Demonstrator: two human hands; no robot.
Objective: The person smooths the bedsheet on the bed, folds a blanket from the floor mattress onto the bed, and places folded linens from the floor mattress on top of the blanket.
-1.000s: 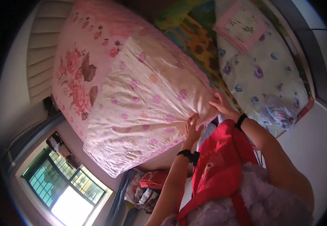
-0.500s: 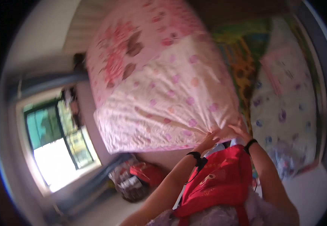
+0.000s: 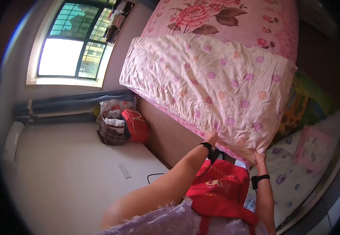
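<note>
A white cover with pink and purple spots [image 3: 217,84] lies wrinkled over the near end of a bed, on top of a pink flowered sheet [image 3: 224,19]. At the cover's near edge is my left hand [image 3: 212,138], its fingers partly hidden against the cloth. Farther right, my right hand [image 3: 259,157] pinches the cover's near right corner, where the fabric gathers in folds. Both wrists carry black bands. Below my hands hangs the red apron [image 3: 221,186] that I wear.
Bags [image 3: 135,125] stand on the floor left of the bed, near a blue curtain [image 3: 76,103] and a window [image 3: 76,43]. To the right lies a flowered mat [image 3: 291,184] with a folded pink-edged cloth [image 3: 314,149]. A cable runs by my left arm.
The view has swung right and turned. My hands, close together before, are now farther apart along the cover's near edge, and the cover's gathered folds between them have loosened.
</note>
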